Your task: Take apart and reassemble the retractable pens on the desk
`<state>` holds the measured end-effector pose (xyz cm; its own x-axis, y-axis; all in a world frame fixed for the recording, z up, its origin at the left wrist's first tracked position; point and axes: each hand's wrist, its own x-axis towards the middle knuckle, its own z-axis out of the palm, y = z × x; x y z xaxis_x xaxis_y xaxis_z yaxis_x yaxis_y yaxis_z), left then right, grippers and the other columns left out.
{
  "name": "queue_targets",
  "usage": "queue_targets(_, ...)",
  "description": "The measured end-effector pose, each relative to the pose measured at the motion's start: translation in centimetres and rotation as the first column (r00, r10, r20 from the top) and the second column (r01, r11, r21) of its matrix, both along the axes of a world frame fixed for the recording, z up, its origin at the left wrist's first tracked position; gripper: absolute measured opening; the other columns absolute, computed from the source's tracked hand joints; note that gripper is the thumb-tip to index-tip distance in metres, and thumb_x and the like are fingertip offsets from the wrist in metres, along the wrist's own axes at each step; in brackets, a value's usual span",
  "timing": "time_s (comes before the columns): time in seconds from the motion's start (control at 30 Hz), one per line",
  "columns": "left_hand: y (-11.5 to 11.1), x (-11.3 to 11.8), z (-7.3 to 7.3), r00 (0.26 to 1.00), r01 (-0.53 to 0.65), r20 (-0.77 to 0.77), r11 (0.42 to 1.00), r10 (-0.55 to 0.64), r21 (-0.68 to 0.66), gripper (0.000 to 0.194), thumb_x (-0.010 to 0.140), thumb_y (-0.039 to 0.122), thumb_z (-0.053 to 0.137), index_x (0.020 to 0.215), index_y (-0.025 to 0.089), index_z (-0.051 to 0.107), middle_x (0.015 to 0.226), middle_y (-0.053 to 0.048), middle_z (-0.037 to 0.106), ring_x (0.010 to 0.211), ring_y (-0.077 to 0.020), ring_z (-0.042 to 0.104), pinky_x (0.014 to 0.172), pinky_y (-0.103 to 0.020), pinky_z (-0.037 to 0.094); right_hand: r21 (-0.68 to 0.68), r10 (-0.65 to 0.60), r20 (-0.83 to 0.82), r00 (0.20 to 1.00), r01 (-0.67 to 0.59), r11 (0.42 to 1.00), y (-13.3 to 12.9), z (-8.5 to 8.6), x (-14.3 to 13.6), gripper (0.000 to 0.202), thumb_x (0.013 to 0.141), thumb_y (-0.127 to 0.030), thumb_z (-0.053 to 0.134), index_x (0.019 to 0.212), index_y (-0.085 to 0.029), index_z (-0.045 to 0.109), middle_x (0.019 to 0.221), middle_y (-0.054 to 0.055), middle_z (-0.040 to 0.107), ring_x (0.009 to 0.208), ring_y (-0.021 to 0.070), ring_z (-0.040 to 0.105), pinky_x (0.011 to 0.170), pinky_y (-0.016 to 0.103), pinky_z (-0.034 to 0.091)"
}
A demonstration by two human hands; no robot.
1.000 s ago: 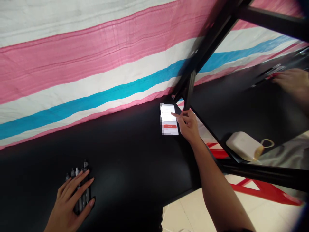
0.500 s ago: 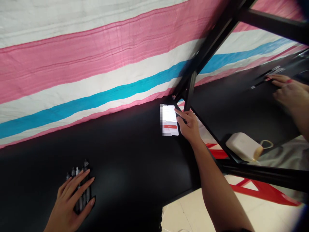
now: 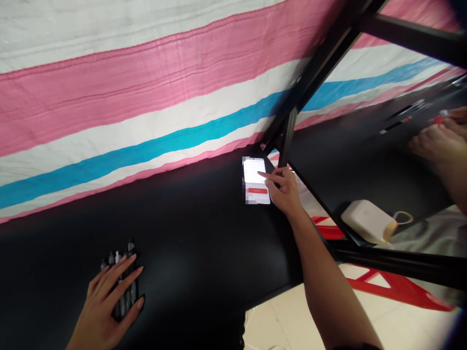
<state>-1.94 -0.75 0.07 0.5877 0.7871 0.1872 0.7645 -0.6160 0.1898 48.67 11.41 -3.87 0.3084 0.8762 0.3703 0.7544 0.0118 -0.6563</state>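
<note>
My left hand lies palm down with its fingers spread across a row of several pens. The pens' upper ends stick out past the fingertips, and much of their length is hidden beneath the hand. Over at the table's right end, a phone lies flat with its screen lit, showing a white panel above a red bar. My right hand reaches in from the right, index finger stretched over the white panel and the other fingers partly curled. It holds nothing; whether the fingertip touches the glass I cannot tell.
The black table meets a striped cloth at the back. A black metal frame rises on the right. Beyond it, another person's hands work over a second table, with pens and a white rounded device on it.
My right index finger has moved down and left across the phone's screen, where lines of text now show in the panel. The other person's hands have drawn back from the pens.
</note>
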Motion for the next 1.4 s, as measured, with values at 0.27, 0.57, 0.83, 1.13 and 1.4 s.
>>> queue_targets(0.27,0.1,0.0,-0.1,1.0,0.022,-0.019,1.0,-0.022,0.019,0.05,0.089,0.029,0.063,0.138,0.023,0.054,0.146,-0.015,0.053,0.13,-0.033,0.052,0.108,-0.047,0.034,0.04,0.005,-0.001,1.0,-0.005,0.999,0.1,-0.3,0.3,0.034,0.088,-0.026,0.055,0.113,-0.027,0.078,0.093,0.006,0.055,0.091,0.0222,0.058,0.091,0.044,0.048)
queue_targets(0.57,0.1,0.1,0.1,0.999,0.02,-0.031,1.0,-0.02,0.02,0.05,0.089,0.029,0.062,0.138,0.024,0.054,0.147,-0.014,0.053,0.13,-0.0326,0.053,0.106,-0.047,0.036,0.026,-0.015,0.054,0.998,0.013,1.0,0.2,-0.6,0.6,0.04,0.084,-0.03,0.062,0.123,-0.028,0.073,0.093,0.006,0.054,0.095,0.0245,0.059,0.097,0.049,0.049)
queue_targets(0.83,0.0,0.3,0.1,1.0,0.016,-0.012,1.0,-0.016,0.017,0.049,0.09,0.027,0.062,0.138,0.023,0.054,0.145,-0.014,0.055,0.132,-0.0331,0.053,0.108,-0.05,0.036,0.006,-0.057,0.012,0.998,0.057,0.998,0.1,-0.9,1.0,0.052,0.084,-0.033,0.058,0.135,-0.023,0.063,0.097,0.006,0.058,0.083,0.0212,0.057,0.085,0.046,0.054)
queue_targets(1.13,0.1,0.4,-0.7,1.0,-0.001,0.016,0.999,0.0,0.044,0.05,0.092,0.028,0.061,0.14,0.025,0.052,0.149,-0.012,0.053,0.135,-0.0306,0.051,0.109,-0.05,0.036,-0.101,-0.207,0.166,0.964,0.225,0.969,-2.1,-1.5,-3.3,0.11,0.073,-0.071,0.068,0.154,-0.011,0.025,0.119,0.019,0.058,0.116,0.0394,0.051,0.103,0.063,0.038)
queue_targets(1.4,0.2,0.5,-1.4,0.998,-0.017,0.056,0.999,0.014,0.042,0.048,0.093,0.031,0.059,0.141,0.026,0.052,0.152,-0.01,0.052,0.138,-0.0301,0.05,0.112,-0.051,0.036,-0.16,-0.225,0.207,0.952,0.259,0.952,-2.1,-0.9,-4.8,0.112,0.074,-0.054,0.07,0.156,-0.007,0.01,0.14,0.025,0.053,0.127,0.0423,0.051,0.107,0.058,0.039)
